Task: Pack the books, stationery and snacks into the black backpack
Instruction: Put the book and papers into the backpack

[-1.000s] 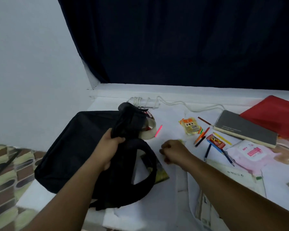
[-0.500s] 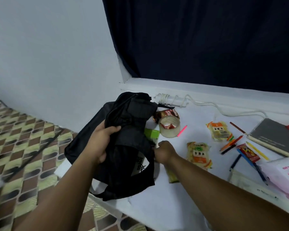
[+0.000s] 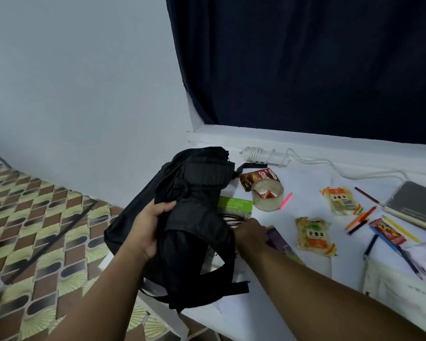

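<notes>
left hand point(image 3: 150, 226) grips black backpack point(image 3: 187, 217) at frame centre, on white table's point(image 3: 293, 303) left edge

right hand point(image 3: 251, 233) curled at bag's right side, touching a purple packet point(image 3: 279, 241); can't tell if it's gripped; tape roll point(image 3: 267, 195), snack packs point(image 3: 314, 236) & pens point(image 3: 359, 219) lie centre-right; grey notebook point(image 3: 418, 205) at right edge

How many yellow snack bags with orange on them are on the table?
2. One yellow snack bag lies right of the right hand; another farther back, by the grey notebook. More may be hidden.
</notes>
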A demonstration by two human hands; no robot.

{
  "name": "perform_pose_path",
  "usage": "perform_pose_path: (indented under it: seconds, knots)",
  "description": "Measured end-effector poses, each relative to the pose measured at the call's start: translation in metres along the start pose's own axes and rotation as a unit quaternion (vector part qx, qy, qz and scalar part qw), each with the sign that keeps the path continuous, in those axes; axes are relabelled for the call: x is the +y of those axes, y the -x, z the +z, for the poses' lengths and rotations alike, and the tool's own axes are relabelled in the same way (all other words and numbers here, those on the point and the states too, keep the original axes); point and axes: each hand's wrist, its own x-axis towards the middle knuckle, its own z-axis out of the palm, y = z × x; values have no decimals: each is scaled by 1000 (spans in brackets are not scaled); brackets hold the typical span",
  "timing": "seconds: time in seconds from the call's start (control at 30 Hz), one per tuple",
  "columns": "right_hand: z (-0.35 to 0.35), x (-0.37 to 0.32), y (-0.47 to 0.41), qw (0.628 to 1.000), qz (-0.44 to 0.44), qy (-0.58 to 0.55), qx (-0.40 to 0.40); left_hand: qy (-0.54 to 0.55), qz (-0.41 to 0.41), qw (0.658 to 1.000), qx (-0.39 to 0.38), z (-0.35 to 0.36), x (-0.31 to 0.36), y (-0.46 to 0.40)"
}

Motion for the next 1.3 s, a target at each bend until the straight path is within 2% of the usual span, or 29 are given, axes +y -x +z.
perform_pose_path:
  seconds: [0.07, 0.17, 0.23, 0.33, 0.47, 0.67, 0.8, 1.0, 1.1, 1.13, 1.2, 1.3]
  knots:
    - [6, 1, 6, 999, -10, 50, 10, 0, -9, 1000, -13, -7, 2, -1]
    - [11, 6, 11, 1000, -4, 6, 17, -12, -11, 999, -35, -15, 2, -3]
    - [13, 4, 14, 996, -28, -68, 47, -20, -10, 998, -54, -18, 2, -4]
    - [11, 3, 20, 964, -95, -243, 45, -21, -9, 997, -73, -21, 0, -7]
    - [-13, 11, 11, 931, -12, -364, -12, -17, -15, 995, -99, -24, -5, -13]
    - [-77, 38, 14, 935, -84, -343, -25, -65, -15, 989, -128, -9, -20, -19]
    - [-129, 60, 20, 896, -102, -431, -20, -145, 28, 981, -126, 22, -34, -13]
    - [-217, 89, 26, 864, -151, -480, 32, -274, 83, 948, -139, 89, -71, 0]
    - [-259, 102, 24, 860, -177, -475, 58, -313, 69, 933, -165, 119, -97, 2]
    - [-271, 106, 24, 855, -190, -478, 66, -336, 64, 922, -183, 125, -105, 3]
    - [-290, 115, 20, 850, -203, -482, 71, -436, 70, 874, -202, 131, -123, -1]
    - [-308, 128, 12, 852, -185, -488, 36, -545, 74, 826, -124, 132, -147, -8]
